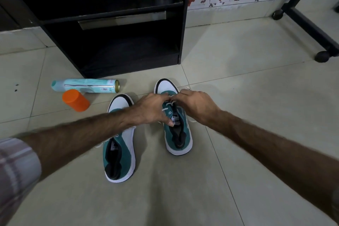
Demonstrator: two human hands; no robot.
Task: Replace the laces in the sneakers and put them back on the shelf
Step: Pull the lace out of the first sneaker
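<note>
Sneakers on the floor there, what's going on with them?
A person sits over two green and white sneakers on the tiled floor. Both hands, left hand and right hand, work the white lace on the right sneaker. The left sneaker lies beside it, untouched. Neither is back in the black shelf yet.
</note>
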